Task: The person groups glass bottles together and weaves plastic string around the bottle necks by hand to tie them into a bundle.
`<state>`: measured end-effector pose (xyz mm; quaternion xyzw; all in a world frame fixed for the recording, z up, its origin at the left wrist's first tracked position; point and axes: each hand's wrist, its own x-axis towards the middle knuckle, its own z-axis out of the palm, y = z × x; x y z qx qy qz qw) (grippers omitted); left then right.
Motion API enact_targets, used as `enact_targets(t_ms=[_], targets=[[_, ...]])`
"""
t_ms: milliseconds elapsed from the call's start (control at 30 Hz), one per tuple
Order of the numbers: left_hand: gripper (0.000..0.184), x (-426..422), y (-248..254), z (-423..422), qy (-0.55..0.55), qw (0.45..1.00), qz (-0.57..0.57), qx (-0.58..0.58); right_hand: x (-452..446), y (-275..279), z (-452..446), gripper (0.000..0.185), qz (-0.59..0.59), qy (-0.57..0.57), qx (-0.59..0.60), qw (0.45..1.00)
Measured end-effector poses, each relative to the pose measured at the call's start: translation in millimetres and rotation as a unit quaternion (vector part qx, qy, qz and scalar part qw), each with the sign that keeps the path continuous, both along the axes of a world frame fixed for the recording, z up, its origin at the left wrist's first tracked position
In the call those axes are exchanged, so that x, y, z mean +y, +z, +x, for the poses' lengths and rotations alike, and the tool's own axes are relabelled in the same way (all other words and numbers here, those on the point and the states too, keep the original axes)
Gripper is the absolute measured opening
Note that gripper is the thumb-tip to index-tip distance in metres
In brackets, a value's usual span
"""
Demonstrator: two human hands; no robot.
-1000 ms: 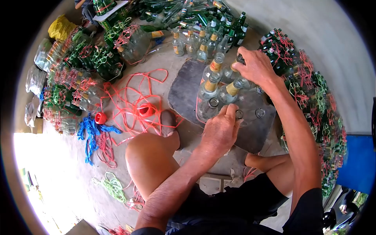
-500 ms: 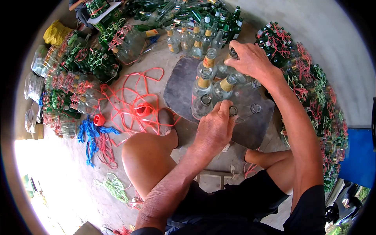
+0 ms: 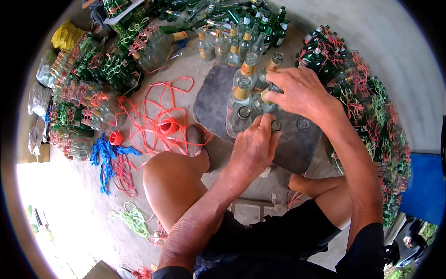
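Note:
Several clear glass bottles [image 3: 241, 88], some with gold neck labels, stand upright in a close group on a dark flat slab [image 3: 211, 102] in front of me. My left hand [image 3: 254, 144] is closed around the neck of a near clear bottle [image 3: 276, 125]. Just beyond it, my right hand [image 3: 299, 90] curls its thumb and fingers about the neck of a middle bottle [image 3: 275, 87] in the same group. Past the right fingers stands another gold-necked bottle [image 3: 277, 57], untouched. My hands and forearms hide parts of the bottles on the right.
Loose red strapping [image 3: 155, 121] and a red roll [image 3: 169, 125] lie on the floor to the left. Tied bundles of bottles [image 3: 123, 72] stand at left, more bundles [image 3: 357, 97] along the right wall. Loose green bottles [image 3: 232, 16] heap at the back. A person sits at top left.
My right hand has moved from the neck of the far bottle nearer to me, onto a middle bottle. My left hand keeps its hold on the near bottle.

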<state>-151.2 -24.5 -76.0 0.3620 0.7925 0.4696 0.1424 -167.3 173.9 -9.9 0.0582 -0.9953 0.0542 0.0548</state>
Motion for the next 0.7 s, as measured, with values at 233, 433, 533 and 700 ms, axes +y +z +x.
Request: enact_targets(t_ms=[233, 433, 533, 700], targets=[[0.031, 0.2, -2.4, -0.2, 0.002, 1.0, -0.005, 0.011, 6.3, -16.6, -6.6, 0.03, -0.023, 0.007, 0.005, 1.0], [0.032, 0.2, -0.6, 0.2, 0.002, 1.0, -0.011, 0.005, 12.7, -23.7, -12.1, 0.027, -0.009, 0.007, 0.047, 0.999], [0.031, -0.3, -3.0, 0.7, 0.0, 1.0, -0.01, 0.001, 11.1, -26.5, -13.8, 0.025, -0.011, 0.011, 0.067, 0.998], [0.031, -0.4, -0.7, 0.1, 0.0, 1.0, -0.016, 0.001, 8.4, -20.4, -10.8, 0.026, -0.005, -0.004, 0.055, 0.998]])
